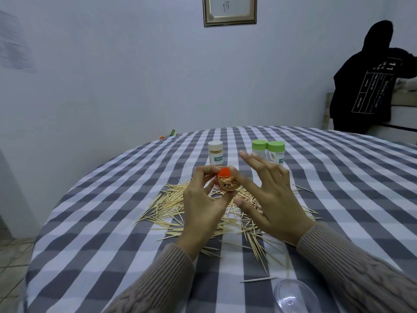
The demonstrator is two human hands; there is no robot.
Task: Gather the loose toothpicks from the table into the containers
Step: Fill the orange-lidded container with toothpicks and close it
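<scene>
My left hand (200,199) grips a small container (226,185) packed with toothpicks, tilted so its open mouth faces me. An orange lid (223,172) stands hinged up at its top edge. My right hand (268,195) is beside it with fingers spread and straight, one finger touching the container's right side. Loose toothpicks (167,208) lie scattered on the checked tablecloth under and around both hands. Behind stand a white-capped container (215,155) full of toothpicks and two green-capped containers (259,150) (275,152).
The round table (338,177) wears a grey and white checked cloth. A clear plastic item (293,297) sits at the near right edge. A person in a black hoodie (370,86) stands at the far right. A framed picture (229,10) hangs on the wall.
</scene>
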